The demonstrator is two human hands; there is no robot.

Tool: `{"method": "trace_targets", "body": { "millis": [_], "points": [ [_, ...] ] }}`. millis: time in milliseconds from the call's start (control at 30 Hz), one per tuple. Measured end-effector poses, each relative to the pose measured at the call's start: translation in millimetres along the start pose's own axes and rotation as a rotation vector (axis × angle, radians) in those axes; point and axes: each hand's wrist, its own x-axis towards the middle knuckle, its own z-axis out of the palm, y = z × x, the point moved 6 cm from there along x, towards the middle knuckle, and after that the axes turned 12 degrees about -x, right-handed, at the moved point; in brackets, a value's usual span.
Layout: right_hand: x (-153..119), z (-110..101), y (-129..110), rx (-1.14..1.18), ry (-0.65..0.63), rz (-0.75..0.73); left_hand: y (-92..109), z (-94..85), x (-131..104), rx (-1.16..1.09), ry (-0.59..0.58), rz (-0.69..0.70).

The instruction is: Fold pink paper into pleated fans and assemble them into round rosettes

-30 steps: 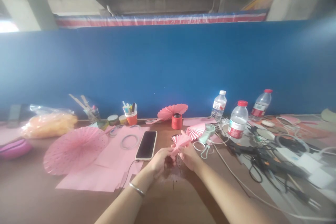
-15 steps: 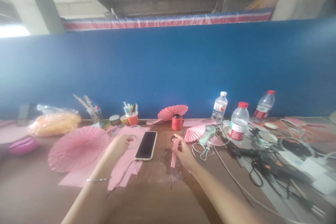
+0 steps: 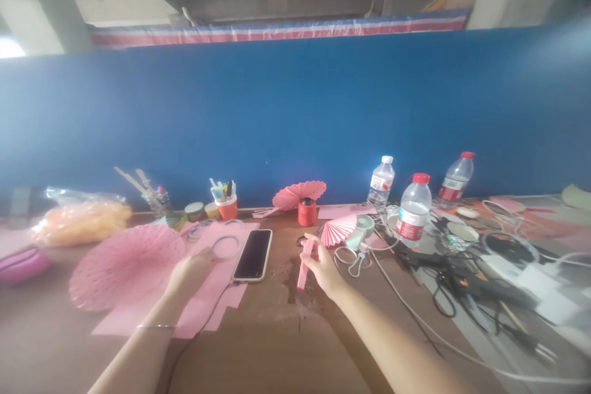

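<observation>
My right hand (image 3: pixel 324 269) is closed on a narrow folded strip of pink paper (image 3: pixel 303 272), pinched between thumb and fingers and held tilted above the table. My left hand (image 3: pixel 196 266) is over pink paper sheets (image 3: pixel 231 303), just left of a pale tape ring (image 3: pixel 226 247). Its fingers are blurred and partly turned away, so their grip cannot be made out. Between the hands lies a phone (image 3: pixel 252 255) with a dark screen. A pleated pink paper fan (image 3: pixel 339 231) rests beyond my right hand. A large round pink paper fan (image 3: pixel 124 268) is beside my left hand.
At the back stand a red jar (image 3: pixel 307 212) and an orange cup of pens (image 3: pixel 227 206). Bottles (image 3: pixel 414 209), a small green handheld fan (image 3: pixel 362 231) and tangled cables (image 3: pixel 480 286) crowd the right. A blue partition (image 3: pixel 286 111) rises behind the table.
My left hand has drawn back leftward from the tape ring, which now shows whole on the paper. My right hand still holds the strip, now tilted a little more. The view has shifted slightly.
</observation>
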Motion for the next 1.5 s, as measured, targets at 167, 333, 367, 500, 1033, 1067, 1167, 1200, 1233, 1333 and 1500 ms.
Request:
{"method": "trace_targets", "body": {
  "millis": [167,333,367,500,1033,1067,1167,1200,1233,1333,1500],
  "points": [
    [0,-1,-2,-0.016,0.005,-0.003,5,4.5,0,0.053,0.049,0.108],
    [-1,-2,-2,-0.017,0.004,0.02,10,-3.6,-2,0.024,0.108,0.12],
    [-1,-2,-2,-0.012,-0.002,0.027,13,-4.5,-2,0.009,0.105,0.15],
    [-2,0,-4,-0.027,-0.026,0.048,25,-1.2,-1,-0.041,0.036,0.259],
    [-20,9,-98,-0.812,0.186,-0.598,150,-16.6,-26,-1.097,0.008,-0.115],
    [-19,13,-106,-0.767,0.13,-0.64,159,-15.0,-26,-1.1,0.002,-0.094],
    [-14,22,-119,-0.692,0.011,-0.7,176,-7.1,-29,-1.12,-0.011,-0.072],
    [-11,24,-119,-0.699,-0.012,-0.708,179,-3.4,-30,-1.134,-0.01,-0.086],
    [-9,25,-117,-0.719,-0.031,-0.715,180,0.8,-31,-1.153,-0.006,-0.106],
    [-6,26,-112,-0.799,-0.083,-0.757,181,10.7,-35,-1.205,0.019,-0.098],
    [-10,22,-120,-0.908,-0.225,-0.872,183,16.8,-39,-1.179,-0.018,-0.026]
  ]
}}
